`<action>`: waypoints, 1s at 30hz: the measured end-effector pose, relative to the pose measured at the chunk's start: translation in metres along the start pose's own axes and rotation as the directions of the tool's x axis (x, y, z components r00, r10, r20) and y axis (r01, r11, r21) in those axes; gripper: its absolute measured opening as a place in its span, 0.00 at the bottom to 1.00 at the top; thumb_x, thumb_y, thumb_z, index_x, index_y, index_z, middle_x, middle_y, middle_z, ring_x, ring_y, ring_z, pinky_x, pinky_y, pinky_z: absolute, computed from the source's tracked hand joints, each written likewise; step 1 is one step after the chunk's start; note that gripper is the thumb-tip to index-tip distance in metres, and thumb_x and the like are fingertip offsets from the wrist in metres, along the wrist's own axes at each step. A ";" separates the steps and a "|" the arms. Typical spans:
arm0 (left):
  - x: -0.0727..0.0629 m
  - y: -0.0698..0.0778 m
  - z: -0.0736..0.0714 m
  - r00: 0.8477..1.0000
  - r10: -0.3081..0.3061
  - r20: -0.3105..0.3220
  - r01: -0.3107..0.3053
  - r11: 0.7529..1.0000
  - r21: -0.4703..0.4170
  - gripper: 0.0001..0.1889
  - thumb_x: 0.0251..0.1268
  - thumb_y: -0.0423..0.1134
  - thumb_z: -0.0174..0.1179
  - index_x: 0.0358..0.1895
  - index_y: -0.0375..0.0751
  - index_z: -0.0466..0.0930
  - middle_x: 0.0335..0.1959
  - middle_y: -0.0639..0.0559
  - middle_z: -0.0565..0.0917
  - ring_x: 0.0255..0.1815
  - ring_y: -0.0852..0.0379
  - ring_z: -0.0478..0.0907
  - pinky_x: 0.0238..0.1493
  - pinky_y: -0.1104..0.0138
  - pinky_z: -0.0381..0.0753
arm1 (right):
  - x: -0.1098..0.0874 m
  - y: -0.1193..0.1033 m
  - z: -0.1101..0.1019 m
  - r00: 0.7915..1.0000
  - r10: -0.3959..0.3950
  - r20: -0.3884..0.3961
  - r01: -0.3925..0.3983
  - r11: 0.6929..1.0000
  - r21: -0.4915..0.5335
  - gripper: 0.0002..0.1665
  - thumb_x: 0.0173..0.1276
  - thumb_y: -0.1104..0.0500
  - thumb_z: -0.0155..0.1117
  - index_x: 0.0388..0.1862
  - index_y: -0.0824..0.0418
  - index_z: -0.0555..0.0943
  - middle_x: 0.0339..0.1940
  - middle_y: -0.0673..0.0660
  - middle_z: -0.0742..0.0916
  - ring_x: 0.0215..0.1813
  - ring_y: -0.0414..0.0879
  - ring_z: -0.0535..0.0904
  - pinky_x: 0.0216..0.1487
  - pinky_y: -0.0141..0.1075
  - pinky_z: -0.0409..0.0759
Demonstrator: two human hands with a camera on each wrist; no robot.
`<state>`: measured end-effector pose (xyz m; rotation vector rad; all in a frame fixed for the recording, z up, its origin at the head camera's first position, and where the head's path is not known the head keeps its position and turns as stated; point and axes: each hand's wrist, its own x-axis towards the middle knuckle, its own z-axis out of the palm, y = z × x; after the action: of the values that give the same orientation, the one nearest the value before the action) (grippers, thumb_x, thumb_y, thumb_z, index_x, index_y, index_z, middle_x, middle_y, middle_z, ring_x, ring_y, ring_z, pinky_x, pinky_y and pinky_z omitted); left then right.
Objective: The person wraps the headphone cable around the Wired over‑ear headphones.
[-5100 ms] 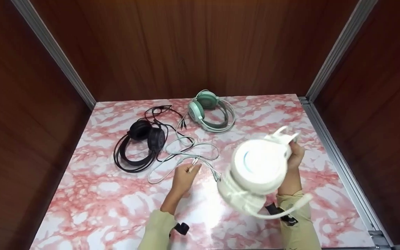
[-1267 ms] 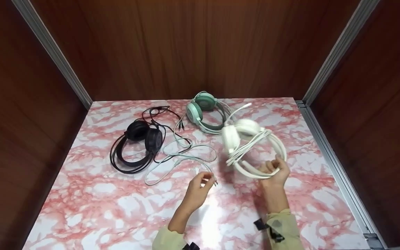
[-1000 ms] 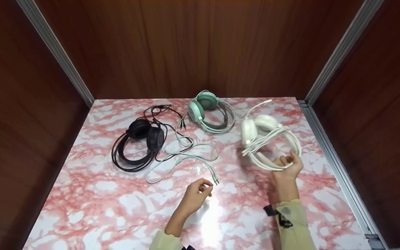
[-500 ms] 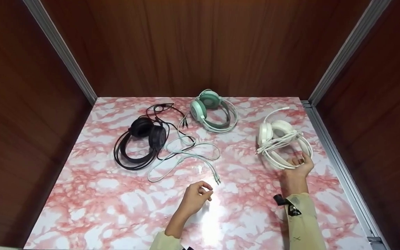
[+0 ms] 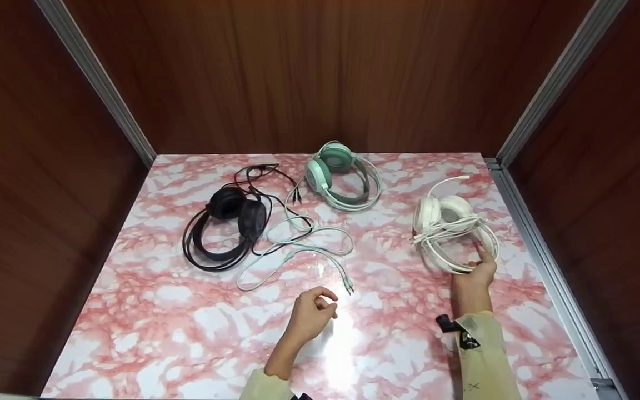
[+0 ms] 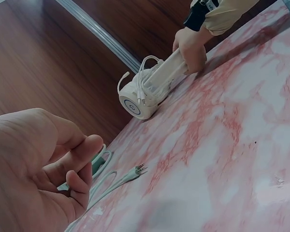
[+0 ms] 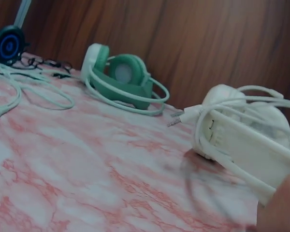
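Head view: you've got the white headset (image 5: 448, 229) over at the right side of the table (image 5: 186, 344), well apart from the green headset (image 5: 319, 176) and the black headset (image 5: 251, 219)
Right hand: yours (image 5: 480, 273) is clamped on the band (image 5: 491, 238) at its near end, and it's clearly the closer hand
Long axis: runs from the band, near and slightly right, to the cups (image 5: 426, 214), far and slightly left, so you're holding one end with the heavier-looking end pointing away from you
Key relation: I'd say it all hangs on that band end versus the table. Left wrist view has the cups looking like they're down on the surface, but I can't tell if the band touches too
Mic: sticks out past the cups (image 5: 456, 179), bending right, on the side away from your hand
White cord: bundled (image 5: 428, 238) across the middle, plug tips poking out left, so watch for a snag imo
Left hand: yours (image 5: 310, 316) holds nothing, fingers loosely curled, way off to the left of the white headset
Green plugs: lying on the table just beyond your left fingertips (image 5: 348, 285), not touching them
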<state>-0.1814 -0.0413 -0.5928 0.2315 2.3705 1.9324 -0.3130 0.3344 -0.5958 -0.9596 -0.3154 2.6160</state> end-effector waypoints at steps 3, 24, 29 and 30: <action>0.000 -0.001 0.001 1.000 0.011 0.009 -0.011 1.000 -0.004 0.05 0.64 0.27 0.59 0.38 0.40 0.81 0.20 0.35 0.81 0.24 0.36 0.79 0.14 0.74 0.60 | -0.005 0.001 0.002 0.983 -0.143 -0.113 0.112 0.964 -0.243 0.08 0.70 0.62 0.53 0.46 0.58 0.70 0.46 0.51 0.71 0.53 0.44 0.69 0.55 0.33 0.69; 0.002 -0.004 0.003 0.995 0.048 -0.083 -0.043 0.997 0.063 0.06 0.59 0.27 0.59 0.35 0.41 0.84 0.15 0.54 0.80 0.13 0.62 0.70 0.14 0.74 0.61 | -0.026 -0.001 -0.020 0.877 -0.477 0.054 0.076 0.027 -0.997 0.43 0.64 0.45 0.56 0.69 0.71 0.64 0.67 0.73 0.67 0.68 0.69 0.60 0.68 0.52 0.55; 0.000 -0.005 0.004 0.995 0.041 -0.095 -0.036 0.998 0.045 0.05 0.58 0.27 0.60 0.36 0.36 0.83 0.14 0.55 0.79 0.13 0.62 0.69 0.14 0.73 0.62 | -0.032 0.001 -0.024 0.865 -0.497 0.070 0.098 0.030 -0.995 0.42 0.64 0.45 0.57 0.71 0.67 0.63 0.68 0.71 0.66 0.68 0.67 0.60 0.68 0.51 0.54; -0.001 -0.006 0.004 0.995 0.037 -0.095 -0.034 0.999 0.037 0.05 0.58 0.27 0.60 0.36 0.37 0.83 0.14 0.54 0.79 0.13 0.62 0.70 0.14 0.73 0.63 | -0.033 0.002 -0.024 0.855 -0.514 0.069 0.105 0.041 -0.994 0.41 0.64 0.46 0.57 0.71 0.65 0.63 0.68 0.70 0.66 0.68 0.67 0.60 0.68 0.51 0.54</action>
<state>-0.1805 -0.0386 -0.5991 0.1891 2.4783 1.9613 -0.2733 0.3222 -0.5951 -1.3674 -2.1377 1.4228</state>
